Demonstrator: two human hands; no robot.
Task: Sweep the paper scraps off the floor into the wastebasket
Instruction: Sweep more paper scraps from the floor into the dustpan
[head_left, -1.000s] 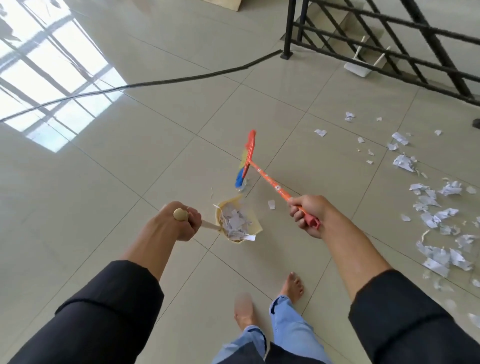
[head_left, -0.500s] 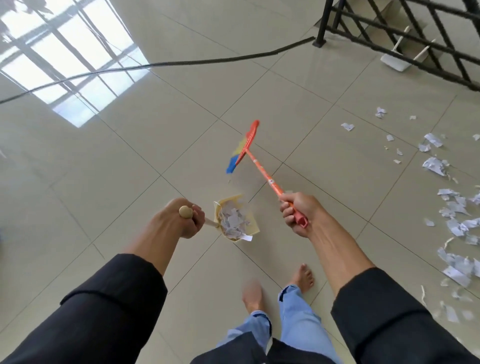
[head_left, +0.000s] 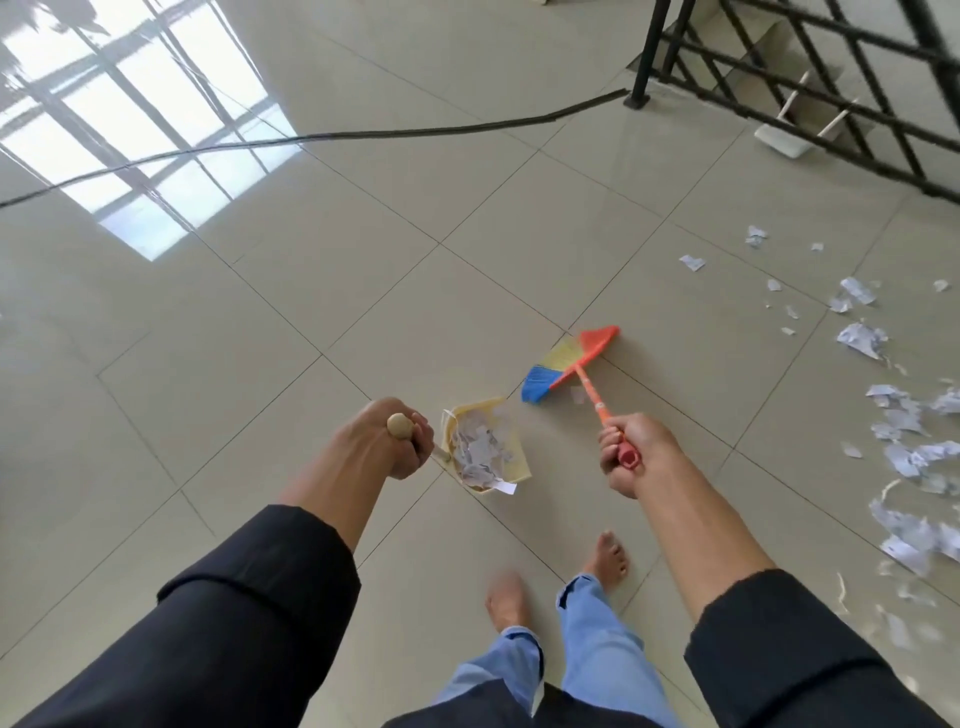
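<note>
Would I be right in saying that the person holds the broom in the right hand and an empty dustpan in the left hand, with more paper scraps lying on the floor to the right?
Not quite: the dustpan is not empty; the head view shows it piled with paper scraps. The rest stands: right hand holds the broom, left hand the dustpan, scraps on the floor to the right.

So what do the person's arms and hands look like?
Both arms wear dark, nearly black sleeves pushed up toward the elbows, leaving the forearms bare. The left hand and right hand are bare too: no gloves, rings or watch show.
</note>
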